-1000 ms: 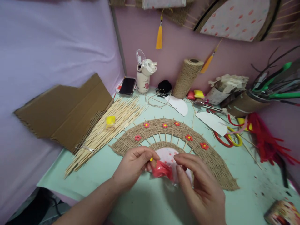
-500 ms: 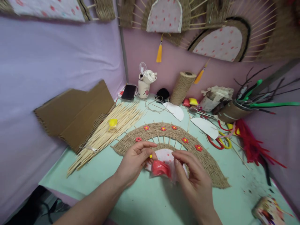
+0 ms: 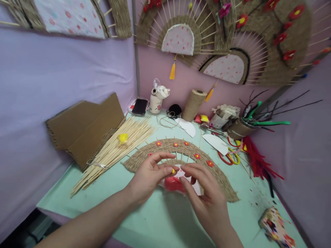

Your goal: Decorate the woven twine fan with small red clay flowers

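My left hand (image 3: 148,175) pinches a small yellow clay ball (image 3: 173,171) between thumb and forefinger. Close by on the right is my right hand (image 3: 207,193), its fingers curled and its thumb and forefinger tips slightly apart. A reddish bit shows behind its thumb, too hidden to make out. Between and below the hands is a blurred packet of red clay (image 3: 173,184) in clear plastic; which hand grips it I cannot tell. Beneath them lies a woven twine fan (image 3: 224,182) with red flowers (image 3: 197,156) that have yellow centres. The hands cover part of its white spotted middle.
Bundled thin sticks (image 3: 111,162) with a yellow packet (image 3: 122,138) on top lie left, by folded cardboard (image 3: 85,127). Behind stand a white bottle (image 3: 156,101) and a twine spool (image 3: 194,105). Scissors (image 3: 234,157) and red pipe cleaners (image 3: 254,158) lie right.
The view has tilted up and turned right. The yellow ball has risen relative to the red packet, and my right fingertips have come nearer to it.
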`<act>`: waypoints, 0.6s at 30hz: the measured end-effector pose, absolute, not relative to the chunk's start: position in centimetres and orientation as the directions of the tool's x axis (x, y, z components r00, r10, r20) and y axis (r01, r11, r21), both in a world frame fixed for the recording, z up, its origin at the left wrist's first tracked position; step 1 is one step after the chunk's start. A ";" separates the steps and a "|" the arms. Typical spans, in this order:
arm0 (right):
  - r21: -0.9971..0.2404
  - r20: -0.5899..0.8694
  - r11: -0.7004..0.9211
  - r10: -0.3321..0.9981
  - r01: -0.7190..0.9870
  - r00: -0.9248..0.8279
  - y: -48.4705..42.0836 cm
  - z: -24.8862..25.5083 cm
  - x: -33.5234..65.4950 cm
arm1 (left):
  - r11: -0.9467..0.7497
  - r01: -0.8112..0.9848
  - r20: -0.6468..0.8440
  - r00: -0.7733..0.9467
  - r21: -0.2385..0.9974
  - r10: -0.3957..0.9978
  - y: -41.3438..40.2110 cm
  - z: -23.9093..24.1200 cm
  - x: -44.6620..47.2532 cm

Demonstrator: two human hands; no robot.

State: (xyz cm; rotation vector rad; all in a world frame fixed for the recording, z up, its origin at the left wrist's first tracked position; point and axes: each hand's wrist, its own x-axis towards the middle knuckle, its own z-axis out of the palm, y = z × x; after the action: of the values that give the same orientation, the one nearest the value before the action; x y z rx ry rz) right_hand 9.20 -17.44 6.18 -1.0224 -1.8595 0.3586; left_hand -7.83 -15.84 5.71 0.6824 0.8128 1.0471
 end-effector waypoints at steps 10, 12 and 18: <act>-0.555 0.607 0.660 0.738 0.506 -0.296 -15.6 7.7 7.6 | 0.441 -0.486 -0.214 0.454 0.754 0.865 -13.5 7.3 -8.9; -0.564 0.579 0.657 0.747 0.501 -0.327 -15.0 8.2 7.2 | 0.407 -0.503 -0.182 0.438 0.762 0.881 -12.9 7.1 -9.4; -0.646 0.493 0.575 0.816 0.502 -0.301 -12.6 10.1 5.4 | 0.224 -0.556 -0.149 0.177 0.801 0.973 -11.2 6.3 -11.9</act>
State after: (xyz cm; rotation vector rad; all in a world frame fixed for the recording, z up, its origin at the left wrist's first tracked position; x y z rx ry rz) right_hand 5.37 -12.62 10.12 -1.0555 -1.9692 0.4741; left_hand -11.94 -11.18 6.28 0.6793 0.7598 1.2076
